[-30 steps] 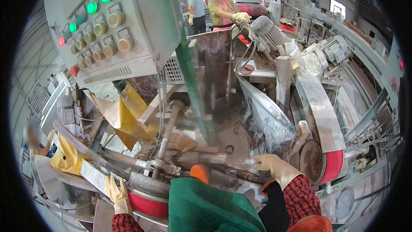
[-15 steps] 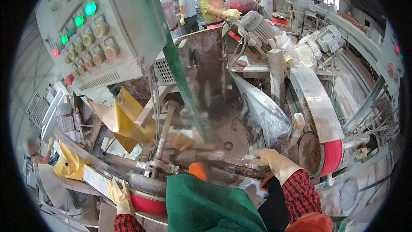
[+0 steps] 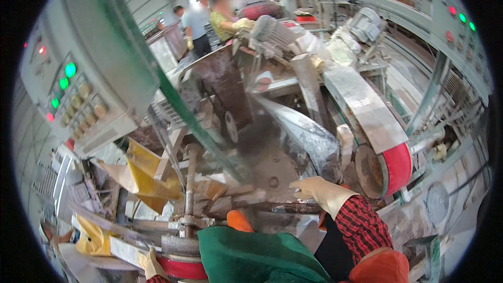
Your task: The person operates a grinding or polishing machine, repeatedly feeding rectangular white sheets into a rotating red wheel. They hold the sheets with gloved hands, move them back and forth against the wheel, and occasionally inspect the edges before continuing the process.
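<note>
The right hand (image 3: 320, 193), in a pale work glove, is laid on a dark, dirt-caked metal bar (image 3: 272, 207) that runs across the front of the machine. The gloved fingers are curled over the bar's upper edge, so it is grasped rather than merely touched; the grip appears to be kept there to steady or guide the bar close to the body. How tightly it is clenched cannot be told.

The left hand (image 3: 150, 264), also gloved, is seen only in part at the lower edge. It is pressed against a red-rimmed roller (image 3: 181, 268) just beneath it, but whether anything is gripped cannot be told, since the fingers are cut off by the rim of the view.

Just beyond the right hand's grip a grey, dust-coated guard plate (image 3: 309, 136) slopes down towards it. To the right of the grip a wide belt (image 3: 367, 110) is carried over a red-edged wheel (image 3: 390, 170). Between the two hands a yellow sheet (image 3: 144, 175) is folded over the frame. Above the left hand a grey control box (image 3: 78, 89) with green and red lamps is hung within arm's reach. Two other people (image 3: 209, 21) stand well beyond the machine.
</note>
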{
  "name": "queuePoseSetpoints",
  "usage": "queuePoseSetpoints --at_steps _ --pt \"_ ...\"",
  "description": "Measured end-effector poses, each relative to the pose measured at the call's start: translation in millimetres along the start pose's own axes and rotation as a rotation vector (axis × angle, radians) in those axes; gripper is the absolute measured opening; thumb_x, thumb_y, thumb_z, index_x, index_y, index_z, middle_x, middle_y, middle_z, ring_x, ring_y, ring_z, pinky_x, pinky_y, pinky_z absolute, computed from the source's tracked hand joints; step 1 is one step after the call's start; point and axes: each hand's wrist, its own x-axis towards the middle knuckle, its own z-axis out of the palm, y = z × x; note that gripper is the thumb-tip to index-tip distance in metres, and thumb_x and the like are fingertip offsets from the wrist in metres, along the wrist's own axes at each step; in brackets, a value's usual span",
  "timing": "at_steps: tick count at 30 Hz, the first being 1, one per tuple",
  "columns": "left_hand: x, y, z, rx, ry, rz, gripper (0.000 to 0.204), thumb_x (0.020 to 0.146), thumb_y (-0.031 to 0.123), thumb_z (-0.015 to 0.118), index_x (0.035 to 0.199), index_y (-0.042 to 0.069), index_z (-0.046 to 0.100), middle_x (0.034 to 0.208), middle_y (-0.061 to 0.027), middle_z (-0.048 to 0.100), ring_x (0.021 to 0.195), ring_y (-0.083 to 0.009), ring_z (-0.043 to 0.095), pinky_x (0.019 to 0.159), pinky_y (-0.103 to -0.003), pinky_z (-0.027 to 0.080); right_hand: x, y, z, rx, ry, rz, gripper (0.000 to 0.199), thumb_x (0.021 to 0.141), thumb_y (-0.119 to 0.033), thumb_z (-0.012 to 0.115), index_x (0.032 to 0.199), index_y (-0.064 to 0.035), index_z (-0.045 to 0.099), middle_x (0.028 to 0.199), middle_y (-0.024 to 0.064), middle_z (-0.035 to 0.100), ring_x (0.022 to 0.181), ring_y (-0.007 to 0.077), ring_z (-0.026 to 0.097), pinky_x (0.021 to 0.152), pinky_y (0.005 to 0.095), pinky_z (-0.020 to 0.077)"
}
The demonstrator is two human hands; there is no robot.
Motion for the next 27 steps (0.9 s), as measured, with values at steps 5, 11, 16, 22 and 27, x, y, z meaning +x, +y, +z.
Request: queuePoseSetpoints --at_steps 5,11,16,22,27 --pt "16.9 4.9 9.5 -0.22 -0.01 -0.039 0.071 0.089 0.037 0.065 0.15 0.005 0.047 0.15 -0.0215 0.047 0.133 -0.0345 0.046 0.103 -0.051 0.037 -1.4 45.6 39.1 0.378 0.078 0.03 0.053 0.094 -0.038 0.064 0.144 -0.023 0.056 0.122 0.0203 0.07 0.108 0.0401 0.068 0.09 0.047 0.0542" --pt "20.6 -4.5 -46.7 -0.811 -0.041 -0.248 0.072 0.087 0.035 0.067 0.15 0.004 0.047 0.148 -0.0194 0.05 0.127 -0.0309 0.051 0.094 -0.048 0.043 -22.1 -43.6 -45.5 0.097 0.017 -0.01 0.051 0.095 -0.037 0.067 0.142 -0.0185 0.059 0.118 0.0201 0.071 0.108 0.0399 0.068 0.091 0.0451 0.0532" --pt "11.2 32.2 -87.5 -1.036 -0.204 -0.178 0.074 0.086 0.032 0.068 0.15 0.004 0.048 0.147 -0.0177 0.052 0.122 -0.0279 0.056 0.087 -0.046 0.048 -26.9 -60.4 -50.8 0.333 0.078 -0.133 0.049 0.095 -0.034 0.069 0.14 -0.0163 0.062 0.122 0.0225 0.069 0.115 0.0377 0.067 0.098 0.0435 0.0509" --pt "10.3 228.5 -77.9 -0.86 -0.664 0.06 0.077 0.08 0.024 0.074 0.152 0.009 0.048 0.141 -0.0145 0.058 0.119 -0.0248 0.059 0.081 -0.043 0.052 39.7 -36.0 8.5 0.386 0.218 -0.191 0.049 0.093 -0.033 0.065 0.139 -0.0167 0.062 0.128 0.0188 0.069 0.118 0.0387 0.065 0.1 0.0466 0.0512" --pt "11.6 360.4 -6.7 -0.722 -0.816 0.505 0.085 0.077 0.017 0.081 0.153 0.008 0.046 0.138 -0.0144 0.061 0.12 -0.0272 0.061 0.091 -0.042 0.054 37.4 -97.4 -29.5 1.313 0.116 -0.118 0.062 0.107 -0.043 0.054 0.157 -0.0096 0.04 0.134 0.0206 0.065 0.115 0.0278 0.067 0.098 0.0412 0.0564"
